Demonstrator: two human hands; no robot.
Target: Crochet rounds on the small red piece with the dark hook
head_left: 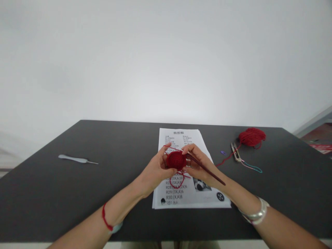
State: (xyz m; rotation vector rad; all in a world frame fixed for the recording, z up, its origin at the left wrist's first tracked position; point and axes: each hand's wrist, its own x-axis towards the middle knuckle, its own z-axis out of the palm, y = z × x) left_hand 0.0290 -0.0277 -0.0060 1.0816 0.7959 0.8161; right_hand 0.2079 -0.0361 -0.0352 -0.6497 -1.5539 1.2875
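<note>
A small round dark red crochet piece [176, 160] is held up between both hands above a printed pattern sheet [190, 138]. My left hand [155, 169] pinches its left edge with thumb and fingers closed. My right hand [198, 162] grips a dark reddish crochet hook [210, 172] whose tip meets the piece and whose handle slants down to the right. Red yarn loops hang below the piece over the paper.
A red yarn ball [252, 136] lies at the back right, its strand trailing toward the hands. Next to it are small thread snips [236, 153] with a coloured cord and a tiny purple stitch marker [223, 152]. A grey-handled hook [76, 159] lies at the left of the dark table [77, 193].
</note>
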